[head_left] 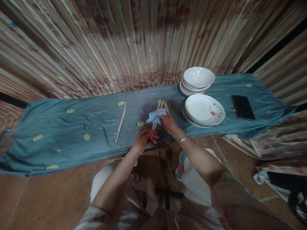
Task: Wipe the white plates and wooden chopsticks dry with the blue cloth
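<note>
My left hand (pixel 144 139) grips the lower ends of a pair of chopsticks (pixel 153 127) near the table's front edge. Around the same pair, higher up, my right hand (pixel 168 122) holds a light blue cloth (pixel 155 116), its fingers closed on the fabric. The upper tips of the pair stick out above the cloth. More chopsticks (pixel 166 106) lie just behind my right hand, partly hidden by it. To the left, another pair of chopsticks (pixel 121 123) rests on the tablecloth, slightly slanted.
A stack of white bowls (pixel 199 77) stands at the back right, with a stack of flowered plates (pixel 203 110) in front. Farther right lies a dark flat device (pixel 243 107). The narrow table wears a teal patterned cloth (pixel 59 127). Pleated curtains (pixel 134 44) hang right behind it.
</note>
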A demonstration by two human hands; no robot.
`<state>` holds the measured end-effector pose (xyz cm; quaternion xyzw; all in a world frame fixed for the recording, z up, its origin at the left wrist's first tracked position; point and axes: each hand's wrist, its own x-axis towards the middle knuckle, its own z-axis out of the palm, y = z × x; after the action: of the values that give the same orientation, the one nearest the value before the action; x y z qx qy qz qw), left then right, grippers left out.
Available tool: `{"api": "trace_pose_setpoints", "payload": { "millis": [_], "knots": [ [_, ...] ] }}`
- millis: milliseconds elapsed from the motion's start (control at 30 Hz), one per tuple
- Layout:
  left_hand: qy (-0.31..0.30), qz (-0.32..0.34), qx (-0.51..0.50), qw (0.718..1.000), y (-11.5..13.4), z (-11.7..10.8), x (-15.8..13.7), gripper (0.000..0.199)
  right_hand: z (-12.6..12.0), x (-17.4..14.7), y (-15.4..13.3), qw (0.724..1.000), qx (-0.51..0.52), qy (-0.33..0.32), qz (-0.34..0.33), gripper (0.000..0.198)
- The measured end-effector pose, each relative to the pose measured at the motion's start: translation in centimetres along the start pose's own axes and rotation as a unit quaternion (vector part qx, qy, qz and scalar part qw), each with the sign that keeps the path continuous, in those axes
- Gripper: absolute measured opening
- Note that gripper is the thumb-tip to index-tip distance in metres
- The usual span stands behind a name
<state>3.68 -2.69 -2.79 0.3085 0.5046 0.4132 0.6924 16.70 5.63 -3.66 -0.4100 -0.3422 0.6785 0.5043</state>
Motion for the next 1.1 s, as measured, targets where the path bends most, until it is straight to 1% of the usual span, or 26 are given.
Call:
{"api": "trace_pose_setpoints", "payload": {
  "millis": [367, 567, 700, 833, 967, 1100],
  "knots": [
    [-0.035, -0.036, 0.019, 0.999, 0.2, 0.0, -0.6, 0.032, -1.3, 1.6, -1.7, 0.997, 0.034, 0.066, -0.027, 0.006],
    [-0.044, -0.041, 0.035, 0.998, -0.1, -0.3, -0.8, 0.033, -1.4, 1.6, -2.6, 0.995, 0.053, 0.078, -0.039, 0.004],
    [-0.051, -0.036, 0.030, 0.998, -0.3, -0.5, -0.8, 0.037, -1.5, 1.6, -2.6, 0.995, 0.059, 0.063, -0.045, 0.004],
    [-0.057, -0.025, 0.001, 0.998, -0.4, -0.6, -0.6, 0.038, -1.9, 1.9, -2.3, 0.996, 0.057, 0.056, -0.042, 0.003],
    [-0.063, -0.014, -0.023, 0.998, -0.4, -0.5, -0.3, 0.041, -2.0, 1.9, -1.8, 0.998, 0.054, 0.039, -0.021, 0.005],
    [-0.053, 0.001, -0.038, 0.998, -0.3, -0.3, -0.1, 0.045, -1.4, 1.3, -0.9, 0.998, 0.054, 0.023, 0.006, 0.007]
  ]
}}
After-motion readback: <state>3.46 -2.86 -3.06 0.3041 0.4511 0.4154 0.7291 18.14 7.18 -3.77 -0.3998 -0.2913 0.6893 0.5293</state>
